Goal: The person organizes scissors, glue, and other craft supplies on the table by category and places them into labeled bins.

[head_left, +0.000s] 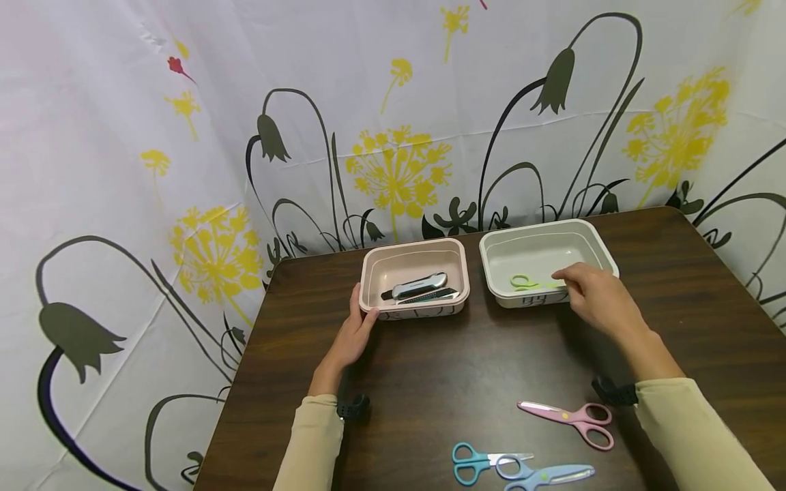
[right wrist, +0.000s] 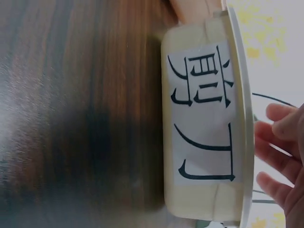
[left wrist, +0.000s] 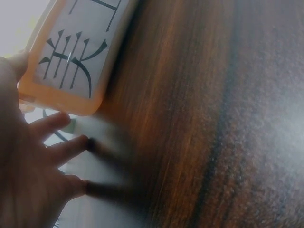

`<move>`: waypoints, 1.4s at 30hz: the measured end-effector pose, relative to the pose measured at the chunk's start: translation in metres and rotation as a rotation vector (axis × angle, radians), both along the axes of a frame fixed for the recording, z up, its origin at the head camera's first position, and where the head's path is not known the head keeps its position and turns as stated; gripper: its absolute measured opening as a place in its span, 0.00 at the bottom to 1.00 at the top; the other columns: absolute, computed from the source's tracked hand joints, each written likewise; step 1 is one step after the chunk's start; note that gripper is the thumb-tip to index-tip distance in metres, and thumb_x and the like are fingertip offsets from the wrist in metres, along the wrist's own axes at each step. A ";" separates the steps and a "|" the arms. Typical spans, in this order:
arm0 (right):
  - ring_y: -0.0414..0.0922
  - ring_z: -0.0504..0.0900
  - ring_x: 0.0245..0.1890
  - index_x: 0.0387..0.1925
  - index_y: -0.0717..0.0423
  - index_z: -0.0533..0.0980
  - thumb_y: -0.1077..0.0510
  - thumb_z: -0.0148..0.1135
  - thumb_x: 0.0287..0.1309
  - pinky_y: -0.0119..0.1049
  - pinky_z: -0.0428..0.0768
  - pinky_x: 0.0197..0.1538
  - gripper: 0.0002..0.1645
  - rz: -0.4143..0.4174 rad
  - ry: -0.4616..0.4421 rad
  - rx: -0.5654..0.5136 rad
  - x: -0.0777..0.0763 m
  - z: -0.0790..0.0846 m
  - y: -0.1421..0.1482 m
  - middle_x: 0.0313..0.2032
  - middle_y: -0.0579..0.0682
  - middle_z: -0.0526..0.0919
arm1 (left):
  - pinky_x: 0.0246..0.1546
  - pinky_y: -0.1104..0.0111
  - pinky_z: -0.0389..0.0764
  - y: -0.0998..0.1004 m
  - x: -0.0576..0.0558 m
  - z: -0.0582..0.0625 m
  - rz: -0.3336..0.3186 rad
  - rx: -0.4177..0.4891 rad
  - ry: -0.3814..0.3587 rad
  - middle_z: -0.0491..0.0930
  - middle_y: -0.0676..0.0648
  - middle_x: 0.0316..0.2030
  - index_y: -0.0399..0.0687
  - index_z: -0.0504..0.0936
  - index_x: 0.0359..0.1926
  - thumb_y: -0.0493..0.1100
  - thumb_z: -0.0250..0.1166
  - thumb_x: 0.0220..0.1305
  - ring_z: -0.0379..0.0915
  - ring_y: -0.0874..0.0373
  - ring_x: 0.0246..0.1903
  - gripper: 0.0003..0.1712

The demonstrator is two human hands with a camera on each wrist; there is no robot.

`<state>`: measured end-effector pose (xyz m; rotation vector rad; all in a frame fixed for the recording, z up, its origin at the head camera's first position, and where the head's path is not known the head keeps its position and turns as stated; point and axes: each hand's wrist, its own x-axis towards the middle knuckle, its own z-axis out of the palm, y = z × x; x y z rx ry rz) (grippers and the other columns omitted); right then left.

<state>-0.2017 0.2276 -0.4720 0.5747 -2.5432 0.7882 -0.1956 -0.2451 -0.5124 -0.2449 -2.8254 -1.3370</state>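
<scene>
My left hand [head_left: 350, 334] grips the near left corner of a pink box [head_left: 414, 249], thumb on the front rim and fingers along the side. In the left wrist view its other fingers [left wrist: 69, 149] spread apart below the box corner. Inside the pink box lie a silver-and-black utility knife [head_left: 420, 286] and a second, darker cutter [head_left: 426, 297]. My right hand [head_left: 598, 296] hovers over the front rim of a pale green box [head_left: 540, 235], fingers loosely bent. Green scissors [head_left: 524, 281] lie in that box, their tip end close below my fingertips. In the right wrist view nothing shows between the fingers.
Pink scissors [head_left: 571, 418], teal scissors [head_left: 473, 464] and blue scissors [head_left: 546, 474] lie on the dark wooden table [head_left: 430, 382] toward the front. Each box has a white label with black characters on its front. A flower-printed curtain [head_left: 368, 61] hangs behind the table.
</scene>
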 end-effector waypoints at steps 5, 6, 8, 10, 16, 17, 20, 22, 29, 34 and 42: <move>0.46 0.79 0.38 0.42 0.58 0.83 0.72 0.61 0.54 0.45 0.74 0.41 0.15 0.046 0.105 -0.020 0.012 0.005 -0.005 0.39 0.50 0.84 | 0.66 0.46 0.57 0.001 0.000 0.002 0.005 -0.005 -0.006 0.51 0.38 0.74 0.60 0.34 0.78 0.56 0.50 0.76 0.56 0.41 0.68 0.42; 0.47 0.80 0.39 0.42 0.58 0.83 0.72 0.62 0.53 0.46 0.75 0.42 0.15 0.056 0.124 -0.021 0.015 0.006 -0.006 0.39 0.50 0.84 | 0.66 0.46 0.57 0.001 0.000 0.002 0.006 -0.006 -0.006 0.51 0.38 0.74 0.60 0.34 0.78 0.56 0.49 0.76 0.56 0.41 0.68 0.42; 0.49 0.80 0.40 0.42 0.58 0.84 0.72 0.63 0.51 0.48 0.75 0.43 0.16 0.079 0.157 -0.016 0.019 0.010 -0.008 0.39 0.50 0.84 | 0.66 0.46 0.57 0.001 0.001 0.003 0.009 -0.008 -0.007 0.51 0.38 0.74 0.61 0.34 0.78 0.56 0.49 0.76 0.56 0.41 0.68 0.42; 0.51 0.81 0.40 0.41 0.58 0.84 0.72 0.65 0.49 0.50 0.74 0.43 0.16 0.103 0.183 -0.004 0.024 0.014 -0.010 0.39 0.50 0.84 | 0.66 0.46 0.57 0.001 0.001 0.004 0.013 -0.009 -0.008 0.51 0.37 0.74 0.61 0.34 0.78 0.56 0.49 0.76 0.56 0.41 0.68 0.42; 0.48 0.81 0.36 0.40 0.56 0.84 0.68 0.69 0.47 0.47 0.77 0.40 0.15 0.170 0.190 0.050 0.046 0.016 -0.017 0.37 0.48 0.83 | 0.66 0.46 0.57 0.000 0.000 0.003 0.019 -0.017 -0.016 0.51 0.37 0.74 0.59 0.35 0.78 0.56 0.49 0.76 0.57 0.40 0.68 0.42; 0.47 0.82 0.36 0.40 0.56 0.84 0.68 0.69 0.47 0.47 0.78 0.38 0.15 0.184 0.183 0.066 0.050 0.014 -0.017 0.37 0.47 0.83 | 0.66 0.46 0.57 0.000 0.001 0.003 0.019 -0.016 -0.018 0.51 0.37 0.74 0.59 0.35 0.78 0.56 0.49 0.76 0.57 0.40 0.68 0.42; 0.45 0.82 0.35 0.39 0.54 0.84 0.66 0.70 0.46 0.46 0.79 0.37 0.14 0.212 0.151 0.124 0.064 0.003 -0.016 0.37 0.45 0.83 | 0.66 0.47 0.57 0.000 0.001 0.001 0.023 -0.020 -0.025 0.51 0.38 0.74 0.62 0.34 0.78 0.56 0.49 0.76 0.56 0.41 0.68 0.41; 0.44 0.83 0.35 0.38 0.53 0.85 0.65 0.71 0.46 0.45 0.80 0.36 0.14 0.230 0.105 0.154 0.073 -0.004 -0.015 0.37 0.44 0.83 | 0.66 0.47 0.57 -0.001 0.001 0.000 0.017 -0.021 -0.021 0.51 0.37 0.74 0.62 0.34 0.78 0.56 0.49 0.76 0.56 0.41 0.68 0.42; 0.41 0.82 0.36 0.40 0.48 0.85 0.58 0.71 0.54 0.45 0.80 0.39 0.10 0.212 -0.206 0.227 0.100 -0.013 -0.015 0.37 0.38 0.80 | 0.65 0.46 0.58 0.000 -0.001 0.002 0.005 -0.020 0.001 0.53 0.36 0.73 0.53 0.35 0.78 0.55 0.50 0.76 0.57 0.39 0.67 0.42; 0.39 0.79 0.35 0.42 0.45 0.84 0.51 0.70 0.57 0.43 0.78 0.37 0.11 0.207 -0.333 0.258 0.113 -0.016 -0.018 0.37 0.36 0.78 | 0.65 0.46 0.58 0.000 0.000 0.001 0.013 -0.024 -0.005 0.52 0.37 0.74 0.54 0.35 0.78 0.55 0.50 0.76 0.57 0.40 0.68 0.42; 0.34 0.70 0.32 0.42 0.44 0.83 0.40 0.74 0.49 0.38 0.73 0.33 0.21 0.223 -0.403 0.263 0.131 -0.024 -0.020 0.35 0.34 0.72 | 0.65 0.46 0.57 0.000 0.000 -0.001 0.014 -0.012 -0.001 0.52 0.37 0.74 0.55 0.36 0.78 0.55 0.50 0.76 0.57 0.40 0.67 0.42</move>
